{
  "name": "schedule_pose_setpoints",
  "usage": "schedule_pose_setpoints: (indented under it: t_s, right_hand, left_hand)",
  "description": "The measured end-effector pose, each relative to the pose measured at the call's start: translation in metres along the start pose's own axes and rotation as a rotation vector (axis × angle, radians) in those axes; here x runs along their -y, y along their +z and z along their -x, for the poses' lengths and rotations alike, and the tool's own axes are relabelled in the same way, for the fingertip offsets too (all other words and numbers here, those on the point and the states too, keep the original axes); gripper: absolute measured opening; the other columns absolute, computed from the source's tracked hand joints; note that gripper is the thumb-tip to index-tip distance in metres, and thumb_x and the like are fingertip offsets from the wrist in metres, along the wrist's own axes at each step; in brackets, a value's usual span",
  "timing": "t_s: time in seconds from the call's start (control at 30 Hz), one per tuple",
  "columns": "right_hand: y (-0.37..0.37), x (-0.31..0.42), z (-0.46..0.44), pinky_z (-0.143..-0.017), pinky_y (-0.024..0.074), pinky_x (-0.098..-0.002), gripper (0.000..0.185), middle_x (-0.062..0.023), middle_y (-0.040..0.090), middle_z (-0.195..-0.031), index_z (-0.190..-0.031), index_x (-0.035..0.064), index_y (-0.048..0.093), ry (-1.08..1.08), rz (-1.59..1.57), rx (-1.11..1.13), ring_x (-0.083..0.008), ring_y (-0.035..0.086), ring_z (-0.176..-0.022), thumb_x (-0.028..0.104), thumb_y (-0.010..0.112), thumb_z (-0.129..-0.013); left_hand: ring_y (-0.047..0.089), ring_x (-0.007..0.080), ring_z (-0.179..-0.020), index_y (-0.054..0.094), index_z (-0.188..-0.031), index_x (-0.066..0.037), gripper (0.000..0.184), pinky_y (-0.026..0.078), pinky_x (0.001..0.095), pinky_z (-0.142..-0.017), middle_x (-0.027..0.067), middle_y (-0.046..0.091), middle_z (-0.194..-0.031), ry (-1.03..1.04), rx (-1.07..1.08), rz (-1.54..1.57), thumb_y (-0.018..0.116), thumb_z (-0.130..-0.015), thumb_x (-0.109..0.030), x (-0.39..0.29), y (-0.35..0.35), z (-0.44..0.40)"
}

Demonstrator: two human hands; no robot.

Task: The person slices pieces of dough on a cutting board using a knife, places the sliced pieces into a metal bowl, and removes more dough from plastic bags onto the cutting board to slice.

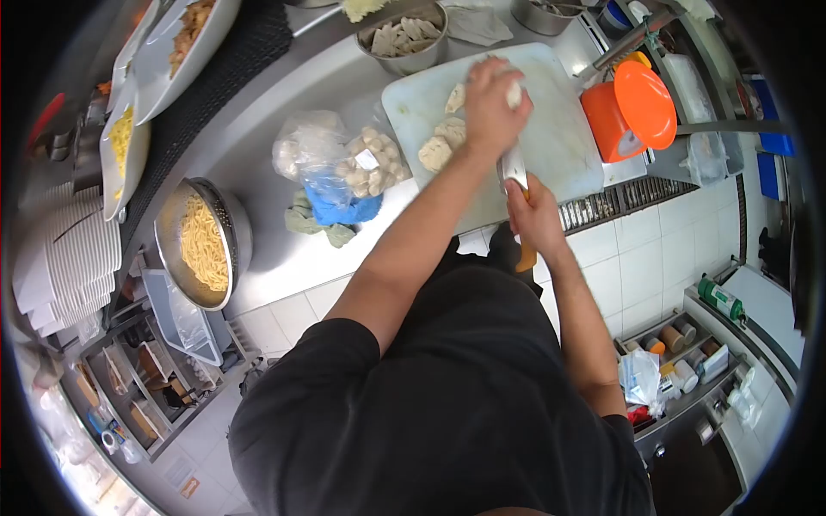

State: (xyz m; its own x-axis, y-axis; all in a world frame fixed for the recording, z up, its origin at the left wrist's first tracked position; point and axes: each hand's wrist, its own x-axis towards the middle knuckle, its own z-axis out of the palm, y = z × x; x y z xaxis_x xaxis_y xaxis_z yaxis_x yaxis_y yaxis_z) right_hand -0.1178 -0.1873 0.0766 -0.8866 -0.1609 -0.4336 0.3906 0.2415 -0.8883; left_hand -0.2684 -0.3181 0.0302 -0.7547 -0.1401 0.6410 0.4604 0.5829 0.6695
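A knife (514, 165) with an orange handle is in my right hand (535, 213), fingers wrapped round it near the front edge of the white cutting board (559, 129). Its blade points up the board, close to my left wrist. My left hand (495, 107), slightly blurred, is over the board with its fingers curled on a pale food piece (514, 95). Another pale piece (455, 98) lies just left of those fingers. Rounder pale lumps (435, 153) sit at the board's left side, beside my left forearm.
Behind the board stands a metal bowl of pale pieces (404, 36). Bagged mushrooms (372, 162) and a blue cloth (348, 210) lie left. Farther left is a bowl of noodles (205, 245). An orange container (607, 122) stands right of the board.
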Motion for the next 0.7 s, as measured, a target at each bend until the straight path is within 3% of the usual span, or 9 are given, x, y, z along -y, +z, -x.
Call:
schedule_pose_setpoints:
  t_s: [0.1,0.17,0.27,0.33,0.37,0.43,0.5,0.6,0.7]
  right_hand:
    - [-0.001,0.051,-0.016,-0.049,0.0486,-0.0350,0.027,-0.0058,0.060,-0.065,-0.105,-0.0001,0.062,-0.098,0.113,0.040,-0.0142,0.060,-0.050,0.026,0.063,-0.111]
    - [-0.003,0.064,-0.017,-0.051,0.0496,-0.0356,0.030,-0.0071,0.061,-0.066,-0.105,-0.0012,0.062,-0.150,0.191,0.004,-0.0153,0.061,-0.051,0.028,0.064,-0.110]
    - [-0.011,0.054,-0.017,-0.049,0.0472,-0.0335,0.029,-0.0045,0.060,-0.066,-0.103,0.0000,0.062,-0.119,0.198,-0.052,-0.0127,0.057,-0.051,0.028,0.064,-0.111]
    - [-0.021,0.024,-0.006,-0.047,0.0426,-0.0298,0.027,0.0012,0.056,-0.067,-0.101,0.0024,0.061,-0.053,0.089,-0.092,-0.0077,0.050,-0.051,0.026,0.063,-0.112]
    - [-0.029,0.008,0.000,-0.048,0.0452,-0.0316,0.026,-0.0022,0.058,-0.065,-0.106,0.0015,0.064,-0.037,0.123,-0.141,-0.0107,0.054,-0.051,0.026,0.062,-0.112]
    - [-0.044,-0.035,0.014,-0.048,0.0469,-0.0326,0.026,-0.0047,0.059,-0.064,-0.113,0.0008,0.067,-0.002,0.136,-0.218,-0.0130,0.058,-0.051,0.026,0.061,-0.112]
    - [-0.057,-0.062,0.030,-0.045,0.0446,-0.0306,0.026,-0.0028,0.057,-0.064,-0.108,0.0009,0.066,0.082,0.115,-0.235,-0.0113,0.056,-0.048,0.026,0.061,-0.112]
    - [-0.069,-0.094,0.049,-0.044,0.0451,-0.0308,0.029,-0.0027,0.057,-0.063,-0.100,0.0019,0.063,0.174,0.153,-0.256,-0.0116,0.055,-0.047,0.028,0.061,-0.113]
    - [-0.080,-0.110,0.074,-0.045,0.0457,-0.0306,0.032,-0.0034,0.058,-0.064,-0.098,0.0024,0.061,0.210,0.094,-0.260,-0.0118,0.056,-0.047,0.030,0.061,-0.113]
  left_hand:
    - [0.064,0.0368,-0.130,0.077,-0.122,-0.009,0.041,0.050,0.0471,-0.110,0.0179,0.073,-0.131,-0.119,-0.065,-0.075,0.081,-0.087,-0.030,0.036,-0.041,-0.082]
    - [0.069,0.0406,-0.115,0.077,-0.111,-0.005,0.035,0.054,0.0473,-0.103,0.0195,0.075,-0.120,-0.172,-0.153,-0.133,0.077,-0.088,-0.032,0.067,-0.056,-0.129]
    - [0.068,0.0343,-0.127,0.076,-0.130,-0.010,0.049,0.053,0.0451,-0.107,0.0193,0.076,-0.127,-0.261,0.161,-0.408,0.075,-0.095,-0.044,0.110,-0.086,-0.139]
    - [0.070,0.0354,-0.124,0.075,-0.133,-0.011,0.051,0.055,0.0459,-0.105,0.0183,0.076,-0.129,-0.097,0.216,-0.508,0.073,-0.097,-0.048,0.086,-0.099,-0.120]
    - [0.071,0.0359,-0.122,0.074,-0.135,-0.012,0.053,0.056,0.0464,-0.105,0.0178,0.076,-0.130,-0.016,0.246,-0.556,0.072,-0.098,-0.049,0.070,-0.105,-0.104]
    - [0.071,0.0369,-0.120,0.076,-0.130,-0.012,0.048,0.057,0.0481,-0.103,0.0158,0.075,-0.130,-0.229,0.517,-0.491,0.073,-0.097,-0.047,0.040,-0.096,-0.064]
    - [0.073,0.0355,-0.115,0.078,-0.122,-0.014,0.035,0.058,0.0480,-0.100,0.0114,0.075,-0.125,-0.289,0.708,-0.702,0.073,-0.096,-0.037,0.029,-0.077,-0.037]
    - [0.070,0.0304,-0.119,0.077,-0.119,-0.018,0.026,0.054,0.0497,-0.103,0.0083,0.075,-0.121,-0.422,0.689,-0.716,0.070,-0.094,-0.019,0.075,-0.032,-0.006]
    - [0.067,0.0284,-0.124,0.078,-0.119,-0.020,0.034,0.049,0.0464,-0.110,0.0046,0.074,-0.126,-0.180,0.934,-0.464,0.066,-0.091,-0.006,0.030,-0.045,-0.020]
